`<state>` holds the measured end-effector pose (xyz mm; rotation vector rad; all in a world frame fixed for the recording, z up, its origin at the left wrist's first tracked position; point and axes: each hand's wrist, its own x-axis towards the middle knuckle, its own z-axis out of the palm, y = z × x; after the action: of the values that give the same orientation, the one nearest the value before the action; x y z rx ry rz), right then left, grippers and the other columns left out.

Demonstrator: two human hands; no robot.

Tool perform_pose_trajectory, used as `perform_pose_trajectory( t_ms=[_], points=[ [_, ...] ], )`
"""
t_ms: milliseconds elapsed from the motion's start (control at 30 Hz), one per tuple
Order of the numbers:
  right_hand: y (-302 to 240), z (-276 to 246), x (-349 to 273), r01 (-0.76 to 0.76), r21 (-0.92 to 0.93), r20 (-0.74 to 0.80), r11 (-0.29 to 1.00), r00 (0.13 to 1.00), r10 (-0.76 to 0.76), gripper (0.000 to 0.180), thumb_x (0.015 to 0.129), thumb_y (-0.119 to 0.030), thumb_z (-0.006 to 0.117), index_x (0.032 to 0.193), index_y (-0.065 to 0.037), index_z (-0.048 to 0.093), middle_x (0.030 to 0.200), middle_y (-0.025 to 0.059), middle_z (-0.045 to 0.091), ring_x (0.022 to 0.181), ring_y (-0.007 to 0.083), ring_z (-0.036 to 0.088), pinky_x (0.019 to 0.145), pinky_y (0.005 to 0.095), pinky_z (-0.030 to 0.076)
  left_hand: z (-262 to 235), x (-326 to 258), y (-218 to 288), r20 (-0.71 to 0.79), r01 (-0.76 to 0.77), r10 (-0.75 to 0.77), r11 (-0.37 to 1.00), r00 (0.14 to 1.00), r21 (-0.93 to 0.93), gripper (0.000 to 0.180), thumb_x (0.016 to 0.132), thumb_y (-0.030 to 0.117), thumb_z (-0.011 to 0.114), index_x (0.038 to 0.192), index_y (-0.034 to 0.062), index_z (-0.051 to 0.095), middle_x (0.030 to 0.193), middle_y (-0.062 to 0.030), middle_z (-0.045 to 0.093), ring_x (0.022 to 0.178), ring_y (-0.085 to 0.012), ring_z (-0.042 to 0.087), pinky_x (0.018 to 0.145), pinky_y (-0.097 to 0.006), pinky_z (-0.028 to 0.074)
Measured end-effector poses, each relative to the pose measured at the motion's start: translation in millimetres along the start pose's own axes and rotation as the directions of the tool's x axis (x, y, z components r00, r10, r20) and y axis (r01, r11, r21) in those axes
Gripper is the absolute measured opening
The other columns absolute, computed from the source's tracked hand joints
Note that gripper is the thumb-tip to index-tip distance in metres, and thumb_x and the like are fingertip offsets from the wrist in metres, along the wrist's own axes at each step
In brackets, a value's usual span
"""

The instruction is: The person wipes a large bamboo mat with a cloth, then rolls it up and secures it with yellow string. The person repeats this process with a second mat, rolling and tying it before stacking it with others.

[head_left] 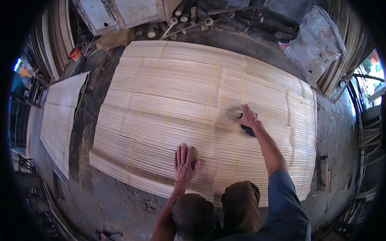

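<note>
From overhead, a big bamboo-slat mat (201, 108) lies spread across the dirt floor (333, 124). The left hand (183, 162) presses flat on it, fingers spread, gripping nothing; the right hand (248, 117) rests further out, fingers closed over a small dark object (249, 130).

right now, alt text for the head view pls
A person kneels over a large bamboo slat mat on the floor, left hand flat on it, right hand pressing a small dark object. A second mat lies left.

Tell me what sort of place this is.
Probably a bamboo craft workshop: a large slat mat laid on a dirt floor, cut bamboo poles piled behind, a second mat alongside.
</note>
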<state>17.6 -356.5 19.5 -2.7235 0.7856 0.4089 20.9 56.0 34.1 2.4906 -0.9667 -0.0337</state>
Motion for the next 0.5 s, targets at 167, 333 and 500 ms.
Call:
perform_pose_trajectory(
  t_ms=[167, 333, 500],
  points=[
    [-0.1, 2.4, 2.3, 0.092, -0.061, -0.052, 0.994, 0.994, -0.096, 0.107, 0.068, -0.081, 0.067, 0.139, -0.003, 0.047, 0.144, 0.0179, 0.048, 0.134, 0.036, 0.046, 0.104, 0.0567, 0.041, 2.1, 0.0, -0.7, 0.026, 0.024, -0.024, 1.0, 0.999, -0.002, 0.076, 0.085, 0.038, 0.066, 0.15, 0.0099, 0.038, 0.156, -0.0236, 0.031, 0.144, -0.0449, 0.028, 0.119, -0.055, 0.022],
    [-7.1, -2.5, -15.8, 0.128, -0.087, 0.093, 0.988, 0.988, -0.12, 0.072, 0.082, -0.065, 0.065, 0.122, -0.006, 0.058, 0.127, 0.015, 0.059, 0.116, 0.0366, 0.06, 0.092, 0.0542, 0.047, 2.3, -0.9, -1.3, 0.033, 0.053, -0.053, 0.998, 0.998, -0.02, 0.075, 0.086, 0.038, 0.066, 0.15, 0.0115, 0.038, 0.157, -0.0231, 0.031, 0.145, -0.044, 0.027, 0.12, -0.054, 0.021],
    [-19.3, -9.6, -55.6, 0.263, -0.23, 0.034, 0.937, 0.964, -0.262, 0.044, 0.093, -0.045, 0.061, 0.119, -0.01, 0.058, 0.122, 0.013, 0.06, 0.106, 0.0365, 0.063, 0.085, 0.0517, 0.049, 3.6, -5.4, -3.2, -0.002, 0.024, -0.024, 1.0, 1.0, 0.017, 0.081, 0.085, 0.041, 0.067, 0.153, 0.011, 0.034, 0.16, -0.0203, 0.027, 0.148, -0.0415, 0.025, 0.121, -0.053, 0.022]
  ],
)
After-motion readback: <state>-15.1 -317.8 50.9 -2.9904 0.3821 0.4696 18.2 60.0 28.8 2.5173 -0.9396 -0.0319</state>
